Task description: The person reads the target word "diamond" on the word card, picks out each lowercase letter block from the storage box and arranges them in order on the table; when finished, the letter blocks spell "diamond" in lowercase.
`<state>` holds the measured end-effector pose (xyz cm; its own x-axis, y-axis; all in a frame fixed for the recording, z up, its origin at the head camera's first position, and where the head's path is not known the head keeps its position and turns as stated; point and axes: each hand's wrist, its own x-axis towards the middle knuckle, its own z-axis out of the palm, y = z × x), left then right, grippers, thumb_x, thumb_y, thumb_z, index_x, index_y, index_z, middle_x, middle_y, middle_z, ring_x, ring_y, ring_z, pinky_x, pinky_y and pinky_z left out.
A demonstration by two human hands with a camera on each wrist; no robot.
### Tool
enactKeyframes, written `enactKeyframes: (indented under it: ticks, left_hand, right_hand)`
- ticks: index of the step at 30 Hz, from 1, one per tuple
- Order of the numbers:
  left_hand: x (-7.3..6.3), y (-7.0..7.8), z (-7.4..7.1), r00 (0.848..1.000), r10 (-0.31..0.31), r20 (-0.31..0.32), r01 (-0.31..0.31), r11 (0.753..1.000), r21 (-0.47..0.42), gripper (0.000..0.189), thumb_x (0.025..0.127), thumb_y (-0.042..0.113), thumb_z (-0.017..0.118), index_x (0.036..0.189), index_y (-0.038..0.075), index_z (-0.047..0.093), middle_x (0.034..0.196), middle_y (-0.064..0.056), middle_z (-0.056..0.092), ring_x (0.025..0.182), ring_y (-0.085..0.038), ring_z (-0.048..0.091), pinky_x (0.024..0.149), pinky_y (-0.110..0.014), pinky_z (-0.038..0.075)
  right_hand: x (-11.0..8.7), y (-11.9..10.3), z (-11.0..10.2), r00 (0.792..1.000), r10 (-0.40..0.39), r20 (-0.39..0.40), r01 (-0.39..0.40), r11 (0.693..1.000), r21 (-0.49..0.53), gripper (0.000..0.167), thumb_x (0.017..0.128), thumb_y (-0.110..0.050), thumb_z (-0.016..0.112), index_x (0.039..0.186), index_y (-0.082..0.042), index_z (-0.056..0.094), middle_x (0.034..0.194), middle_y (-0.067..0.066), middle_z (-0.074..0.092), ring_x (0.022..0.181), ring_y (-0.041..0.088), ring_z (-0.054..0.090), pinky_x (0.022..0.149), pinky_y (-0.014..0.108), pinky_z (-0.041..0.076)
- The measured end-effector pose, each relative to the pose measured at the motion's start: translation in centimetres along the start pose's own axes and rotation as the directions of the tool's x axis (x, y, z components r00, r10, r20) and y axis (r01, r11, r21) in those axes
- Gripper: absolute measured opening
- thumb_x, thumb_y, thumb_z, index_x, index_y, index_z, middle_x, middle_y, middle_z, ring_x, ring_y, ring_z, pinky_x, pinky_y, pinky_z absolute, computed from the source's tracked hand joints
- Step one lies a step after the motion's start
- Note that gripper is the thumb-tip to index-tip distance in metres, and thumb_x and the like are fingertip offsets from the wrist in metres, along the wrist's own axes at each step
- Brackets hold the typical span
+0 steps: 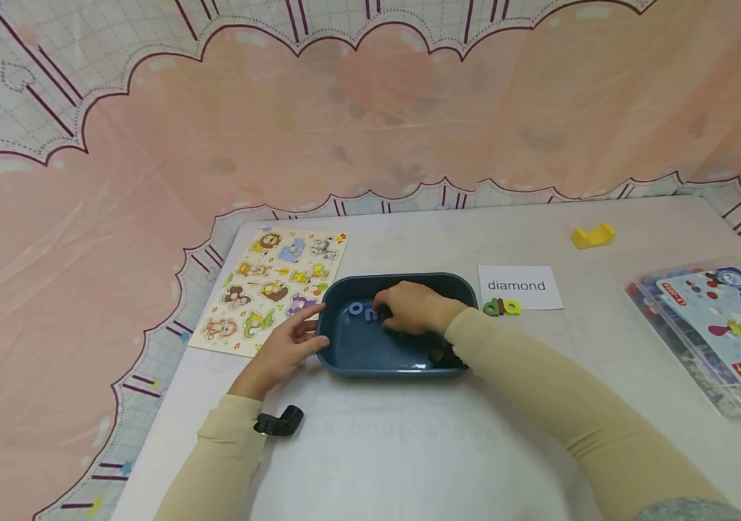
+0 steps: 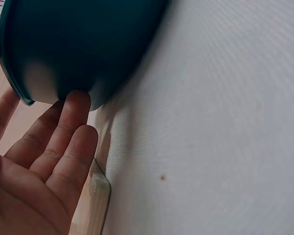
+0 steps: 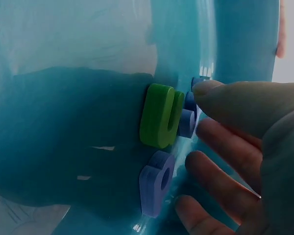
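Note:
A dark blue tray (image 1: 357,365) lies on the table with letter pieces inside. My left hand (image 1: 286,351) rests at its left end, fingers extended against the outer wall and rim. Inside the tray my right hand (image 1: 419,307) reaches down among the letters. In the right wrist view its thumb and loosely bent fingers are beside some purple letters (image 3: 187,123), with nothing visibly pinched. A green u-shaped letter (image 3: 159,117) and another purple letter (image 3: 156,186) lie near them. A purple o (image 1: 356,309) is left of the right hand.
Right of the tray, a white card reading "diamond" (image 1: 519,281) has green, red and yellow letters (image 1: 509,307) at its lower edge. An animal puzzle board (image 1: 227,336) lies left. A yellow block (image 1: 593,236) sits at the back; a clear case (image 1: 722,340) stands far right.

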<state>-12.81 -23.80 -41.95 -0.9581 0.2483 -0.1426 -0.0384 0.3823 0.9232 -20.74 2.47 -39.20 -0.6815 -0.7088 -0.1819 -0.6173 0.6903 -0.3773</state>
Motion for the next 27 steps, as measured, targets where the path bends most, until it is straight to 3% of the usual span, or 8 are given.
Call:
enactKeyframes:
  ticks: [27]
  left_hand:
    - [-0.05, -0.01, 0.01, 1.0, -0.012, -0.001, 0.012, 1.0, 0.005, 0.063, 0.098, 0.011, 0.066, 0.154, 0.008, 0.038, 0.138, -0.028, 0.053, 0.121, -0.037, 0.058, 0.088, -0.03, 0.051]
  right_hand:
    - [0.44, -0.01, 0.57, 1.0, 0.02, -0.002, -0.02, 1.0, -0.021, 0.031, 0.097, -0.02, 0.067, 0.127, -0.01, 0.068, 0.12, 0.007, 0.068, 0.103, 0.019, 0.062, 0.1, 0.041, 0.047]
